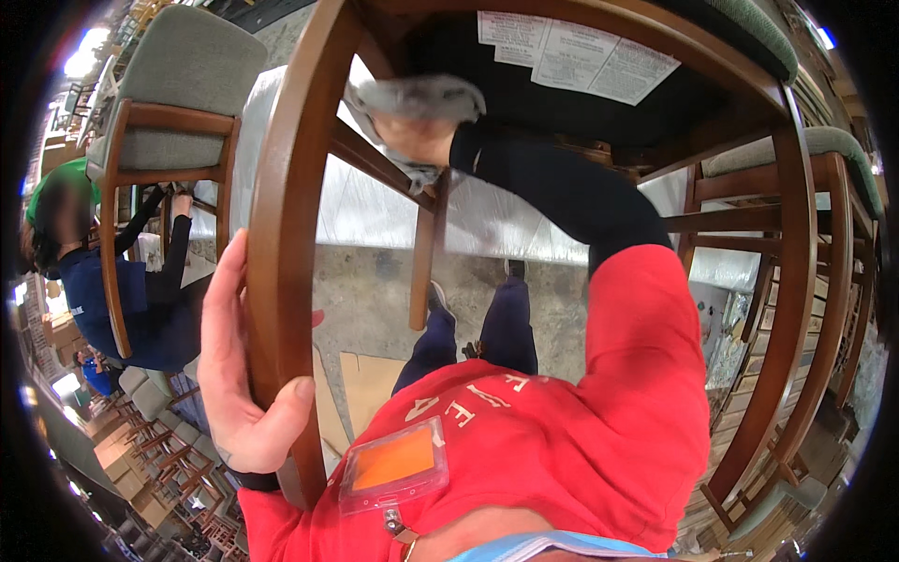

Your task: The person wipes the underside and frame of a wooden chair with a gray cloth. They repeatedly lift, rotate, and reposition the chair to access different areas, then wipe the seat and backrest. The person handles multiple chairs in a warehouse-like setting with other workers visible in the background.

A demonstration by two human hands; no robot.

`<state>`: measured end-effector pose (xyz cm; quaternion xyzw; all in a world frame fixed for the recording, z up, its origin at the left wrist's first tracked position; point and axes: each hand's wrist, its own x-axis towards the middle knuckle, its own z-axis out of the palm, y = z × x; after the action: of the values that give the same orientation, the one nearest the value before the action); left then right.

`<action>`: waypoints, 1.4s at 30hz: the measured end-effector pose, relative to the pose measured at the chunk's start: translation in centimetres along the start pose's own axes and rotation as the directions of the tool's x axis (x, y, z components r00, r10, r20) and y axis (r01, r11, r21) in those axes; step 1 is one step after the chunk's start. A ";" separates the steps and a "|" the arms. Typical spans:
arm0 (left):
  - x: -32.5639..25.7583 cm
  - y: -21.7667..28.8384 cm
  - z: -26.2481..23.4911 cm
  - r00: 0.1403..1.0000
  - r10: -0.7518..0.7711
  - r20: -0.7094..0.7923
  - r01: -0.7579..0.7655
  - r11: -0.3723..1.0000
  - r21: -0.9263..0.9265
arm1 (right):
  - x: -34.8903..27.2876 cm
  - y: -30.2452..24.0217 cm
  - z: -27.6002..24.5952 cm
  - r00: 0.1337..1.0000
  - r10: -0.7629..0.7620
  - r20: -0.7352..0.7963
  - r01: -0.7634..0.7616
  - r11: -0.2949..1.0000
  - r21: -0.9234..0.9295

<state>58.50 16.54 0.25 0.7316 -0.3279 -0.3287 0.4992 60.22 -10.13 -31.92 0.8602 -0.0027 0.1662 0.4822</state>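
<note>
A brown wooden chair [286,206] is tipped in front of me, its dark underside and white paper labels [581,56] showing. My left hand [248,393] is wrapped round its near left leg, with the thumb on one side and the fingers along the other. Reaching under the seat, my right hand [417,139] holds a grey cloth [426,94] against the frame near the inner rail. Motion blurs this cloth and hand, and some fingers are hidden by the cloth.
Another chair with a grey-green padded back [187,66] stands at left, where a co-worker [122,281] in dark blue reaches into its frame. A further chair [824,178] is close by on the right. Plastic-wrapped surface [365,211] lies beneath; cardboard [370,379] rests on the concrete floor.
</note>
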 end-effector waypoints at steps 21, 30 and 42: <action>-0.1 -1.1 -0.8 0.999 0.044 -0.020 -0.043 0.998 0.056 | -23.6 -5.2 -2.4 0.232 0.835 0.500 -0.973 0.197 0.124; 0.3 -1.1 -0.5 0.999 0.046 0.006 -0.047 0.987 0.151 | -10.2 -7.3 -2.1 0.593 0.735 0.330 -0.711 0.286 0.642; 0.0 -0.9 -0.4 0.999 0.008 -0.051 -0.007 0.999 0.034 | -21.8 -2.4 -1.2 -0.409 0.900 0.148 -0.825 -0.434 0.361</action>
<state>58.94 16.97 -0.52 0.7470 -0.3232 -0.3023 0.4962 39.67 -11.24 -39.67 0.5026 -0.6335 0.5877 -0.0265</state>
